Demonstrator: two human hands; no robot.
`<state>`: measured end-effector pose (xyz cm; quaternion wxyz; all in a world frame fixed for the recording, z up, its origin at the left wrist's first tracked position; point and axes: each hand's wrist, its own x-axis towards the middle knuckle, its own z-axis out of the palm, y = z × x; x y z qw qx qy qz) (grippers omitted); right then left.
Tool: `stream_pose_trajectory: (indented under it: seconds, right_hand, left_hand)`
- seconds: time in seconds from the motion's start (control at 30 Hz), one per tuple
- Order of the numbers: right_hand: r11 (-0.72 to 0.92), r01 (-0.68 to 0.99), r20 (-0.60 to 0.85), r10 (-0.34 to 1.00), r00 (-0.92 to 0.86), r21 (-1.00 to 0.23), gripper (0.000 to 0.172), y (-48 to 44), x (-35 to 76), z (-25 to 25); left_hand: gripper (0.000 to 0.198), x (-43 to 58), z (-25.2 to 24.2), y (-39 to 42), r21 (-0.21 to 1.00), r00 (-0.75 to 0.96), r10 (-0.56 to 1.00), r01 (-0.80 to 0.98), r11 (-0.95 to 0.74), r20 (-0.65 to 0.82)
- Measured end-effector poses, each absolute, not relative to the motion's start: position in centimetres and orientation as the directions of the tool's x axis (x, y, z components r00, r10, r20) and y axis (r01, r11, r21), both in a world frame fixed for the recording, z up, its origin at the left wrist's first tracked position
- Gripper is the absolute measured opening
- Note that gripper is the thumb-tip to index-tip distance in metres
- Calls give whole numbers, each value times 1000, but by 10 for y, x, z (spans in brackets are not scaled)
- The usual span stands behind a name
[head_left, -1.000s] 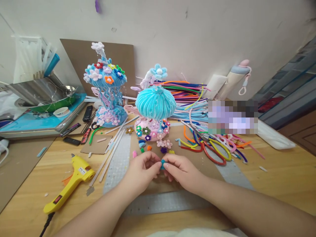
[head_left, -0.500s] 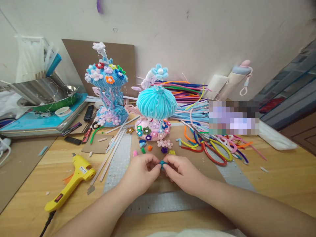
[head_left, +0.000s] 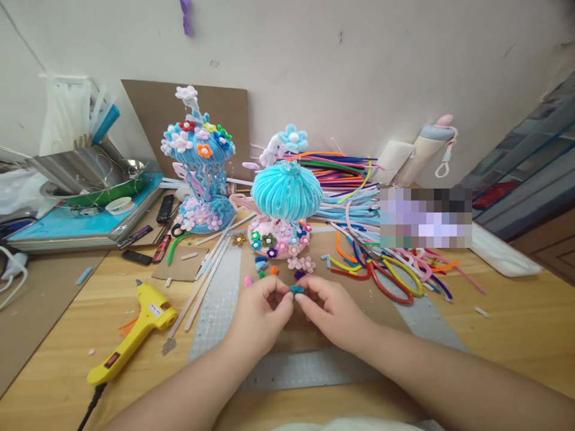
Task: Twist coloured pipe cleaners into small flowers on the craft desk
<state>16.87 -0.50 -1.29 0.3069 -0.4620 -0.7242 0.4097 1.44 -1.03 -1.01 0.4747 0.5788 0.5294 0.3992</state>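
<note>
Teal and fuzzy, the bit (head_left: 297,291) sits pinched between my two hands, low over the cardboard near the middle of the table (head_left: 516,311). My left hand (head_left: 263,311) is curled in, thumb and forefinger closed on the bit's left side. My right hand (head_left: 330,308) grips its right side the same way, the other fingers folded under. Just beyond my fingertips lie small loose flowers (head_left: 302,262), and past them stands the blue dome (head_left: 286,191) on its pink flowered base. A taller flowered piece (head_left: 197,161) stands further left, in front of a brown board. Coloured pipe cleaners (head_left: 354,179) spread to the right of the dome. A yellow glue gun (head_left: 135,332) lies near left on the wood, beside the grey mat (head_left: 215,299).
</note>
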Motion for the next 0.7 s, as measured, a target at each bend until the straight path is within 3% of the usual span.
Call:
stream_pose_trajectory:
  seconds: [0.17, 0.3, 0.4, 0.57, 0.63, 0.7]
  right_hand:
    - [300, 429, 112, 905, -411, -852, 12, -4, 174, -10]
    - [333, 483, 118, 899, -422, -810, 12, -4, 182, 2]
    - [321, 596, 150, 936, -318, -736, 17, 0, 201, 23]
    - [174, 840, 264, 964, -39, -513, 17, 34, 271, 53]
    - [33, 921, 353, 928, 116, -388, 17, 59, 314, 54]
    - [-20, 976, 464, 877, 121, -218, 24, 83, 358, 46]
  left_hand:
    - [12, 11, 1, -10, 900, 219, 961, 363, -242, 170]
    - [8, 8, 5, -8, 882, 231, 953, 381, -276, 199]
    - [5, 5, 5, -7, 878, 187, 963, 404, -255, 194]
    - [6, 2, 7, -8, 892, 174, 968, 385, -236, 181]
    - [8, 2, 8, -9, 897, 179, 965, 366, -246, 192]
    - [8, 3, 8, -9, 902, 176, 964, 353, -250, 198]
